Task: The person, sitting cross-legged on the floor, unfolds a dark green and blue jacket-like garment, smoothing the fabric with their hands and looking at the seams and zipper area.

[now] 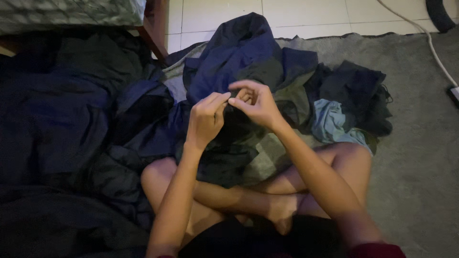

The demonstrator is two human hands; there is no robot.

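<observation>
I sit cross-legged on a grey carpet (411, 157). My left hand (206, 119) and my right hand (256, 102) are raised together in front of me, both pinching a small dark piece of cloth (236, 126) that hangs between them. Behind my hands lies a heap of dark blue and grey-green garments (248, 52). A light blue garment (332, 122) lies to the right of my right forearm, next to a dark bundle (358, 91).
A big pile of dark clothes (62, 124) fills the left side. A wooden furniture leg (154, 28) stands at the top left on white floor tiles (296, 14). A white cable (430, 43) runs down the right edge to a plug strip (454, 93).
</observation>
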